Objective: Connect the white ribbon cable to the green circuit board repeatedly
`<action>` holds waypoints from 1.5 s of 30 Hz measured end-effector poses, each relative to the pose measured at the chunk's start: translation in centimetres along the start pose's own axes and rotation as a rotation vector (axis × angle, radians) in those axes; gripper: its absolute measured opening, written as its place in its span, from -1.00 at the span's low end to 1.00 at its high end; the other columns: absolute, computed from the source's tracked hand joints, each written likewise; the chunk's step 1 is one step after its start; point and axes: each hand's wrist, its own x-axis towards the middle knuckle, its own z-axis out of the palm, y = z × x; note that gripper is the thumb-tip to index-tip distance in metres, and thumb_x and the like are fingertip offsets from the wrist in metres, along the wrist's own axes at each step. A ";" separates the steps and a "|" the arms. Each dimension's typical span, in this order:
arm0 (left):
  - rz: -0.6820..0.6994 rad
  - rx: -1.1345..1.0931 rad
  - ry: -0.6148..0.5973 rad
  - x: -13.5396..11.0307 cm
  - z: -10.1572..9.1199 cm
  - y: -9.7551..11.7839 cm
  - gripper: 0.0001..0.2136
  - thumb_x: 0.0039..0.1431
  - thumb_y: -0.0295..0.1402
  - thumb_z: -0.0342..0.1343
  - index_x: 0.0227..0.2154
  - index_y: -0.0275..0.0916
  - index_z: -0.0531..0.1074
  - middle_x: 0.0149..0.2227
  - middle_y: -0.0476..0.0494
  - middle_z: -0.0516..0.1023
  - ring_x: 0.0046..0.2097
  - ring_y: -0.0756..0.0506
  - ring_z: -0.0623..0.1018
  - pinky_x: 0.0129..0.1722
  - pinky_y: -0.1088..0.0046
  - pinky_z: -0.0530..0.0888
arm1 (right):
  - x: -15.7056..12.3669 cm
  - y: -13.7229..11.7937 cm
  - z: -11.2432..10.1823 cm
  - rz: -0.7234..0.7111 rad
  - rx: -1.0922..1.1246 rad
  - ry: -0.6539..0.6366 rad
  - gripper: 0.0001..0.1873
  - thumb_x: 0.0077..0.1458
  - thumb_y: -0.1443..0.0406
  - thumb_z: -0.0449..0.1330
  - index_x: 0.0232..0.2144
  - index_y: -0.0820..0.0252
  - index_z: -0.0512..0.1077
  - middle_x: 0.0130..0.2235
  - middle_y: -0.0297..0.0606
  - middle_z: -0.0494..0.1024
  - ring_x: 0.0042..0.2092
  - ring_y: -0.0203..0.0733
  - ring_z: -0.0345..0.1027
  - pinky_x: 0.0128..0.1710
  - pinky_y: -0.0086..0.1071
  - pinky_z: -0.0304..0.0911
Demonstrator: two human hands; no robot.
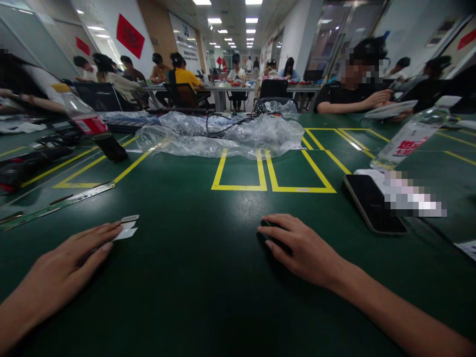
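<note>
My left hand (70,263) rests low at the left, its fingers and thumb closed on a small white paper slip (127,231) that sticks out past the fingertips. Part of the slip is hidden under the fingers. On the right, my right hand (301,245) lies low over the green table (193,277), fingers curved around a small dark rounded object (277,234). Most of that object is covered by the hand, and its kind is hard to make out. The two hands are well apart.
Clear plastic wrap (230,134) with a black cable lies ahead. A metal strip (82,196) and a tilted cola bottle (85,119) are at left. A phone (375,203) and a clear bottle (416,131) stand at right. A person (353,84) sits across; yellow tape marks the table.
</note>
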 end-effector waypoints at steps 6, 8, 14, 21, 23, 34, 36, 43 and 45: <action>0.313 0.015 -0.166 2.4 0.0 10.9 -0.52 0.37 -0.11 -0.11 0.28 -0.11 0.28 0.31 -0.13 0.32 0.18 -0.26 0.38 0.18 -0.01 0.39 | 0.1 -0.1 -0.1 0.016 -0.002 -0.002 -0.59 0.35 0.25 0.06 0.20 0.10 0.38 0.27 -0.11 0.36 0.28 -0.02 0.19 0.22 0.01 0.23; 0.433 0.009 -0.181 3.7 -0.3 15.0 -0.55 0.38 -0.16 -0.12 0.25 -0.14 0.32 0.26 -0.20 0.35 0.12 -0.25 0.41 0.10 0.03 0.44 | 0.1 0.0 -0.1 0.012 -0.004 -0.002 -0.58 0.35 0.25 0.07 0.21 0.10 0.37 0.27 -0.11 0.35 0.28 -0.02 0.19 0.22 0.00 0.23; 0.672 -0.061 -0.256 5.0 -0.2 23.5 -0.65 0.34 -0.32 -0.09 0.11 -0.22 0.40 0.06 -0.26 0.40 -0.03 -0.19 0.43 -0.03 0.15 0.46 | 0.1 -0.1 0.2 -0.018 -0.056 0.019 -0.51 0.31 0.27 0.11 0.26 0.12 0.30 0.28 -0.09 0.35 0.29 0.01 0.18 0.26 0.03 0.17; 0.644 -0.132 -0.378 2.8 -0.1 24.4 -0.64 0.36 -0.33 -0.13 0.13 -0.28 0.34 -0.12 -0.21 0.42 -0.21 -0.12 0.41 -0.19 0.21 0.41 | 0.2 -1.1 0.5 -0.086 -0.122 -0.084 -0.47 0.32 0.26 0.08 0.31 0.09 0.24 0.36 -0.17 0.26 0.37 0.06 0.07 0.32 0.11 0.04; 0.639 -0.139 -0.412 2.4 -0.3 24.5 -0.65 0.36 -0.31 -0.14 0.10 -0.31 0.36 -0.15 -0.21 0.42 -0.22 -0.13 0.41 -0.20 0.22 0.39 | 0.3 -1.3 0.6 -0.088 -0.138 -0.090 -0.48 0.32 0.25 0.08 0.30 0.11 0.26 0.36 -0.17 0.25 0.38 0.07 0.05 0.33 0.12 0.04; 0.684 -0.305 -0.503 2.8 -0.3 24.3 -0.71 0.38 -0.28 -0.15 -0.05 -0.19 0.44 -0.29 -0.05 0.51 -0.36 -0.05 0.45 -0.31 0.33 0.31 | 0.3 -2.3 0.1 -0.124 -0.139 -0.155 -0.38 0.23 0.43 0.02 0.33 0.16 0.20 0.37 -0.20 0.25 0.38 0.04 0.06 0.33 0.12 0.04; 0.677 -0.350 -0.466 3.4 0.2 23.5 -0.70 0.39 -0.28 -0.16 -0.03 -0.17 0.45 -0.29 -0.05 0.52 -0.34 -0.04 0.47 -0.30 0.36 0.33 | 0.3 -2.4 -0.1 -0.119 -0.131 -0.161 -0.40 0.25 0.41 0.02 0.33 0.14 0.20 0.36 -0.20 0.26 0.38 0.05 0.07 0.33 0.13 0.04; 0.169 -0.139 -0.131 8.4 -1.3 16.3 -0.49 0.41 -0.12 -0.26 0.19 -0.31 0.36 0.02 -0.23 0.52 -0.02 -0.19 0.52 0.02 0.23 0.42 | 0.2 -1.9 -0.3 -0.096 -0.072 -0.135 -0.48 0.32 0.30 0.06 0.30 0.03 0.25 0.33 -0.21 0.32 0.35 0.08 0.12 0.29 0.16 0.08; 0.002 -0.003 -0.070 9.6 -2.6 12.3 -0.40 0.42 -0.06 -0.37 0.21 -0.37 0.32 0.10 -0.29 0.45 0.09 -0.27 0.47 0.11 0.12 0.39 | 0.2 -1.7 -0.3 -0.090 -0.065 -0.119 -0.49 0.31 0.30 0.08 0.29 0.03 0.26 0.32 -0.21 0.34 0.35 0.07 0.13 0.29 0.15 0.10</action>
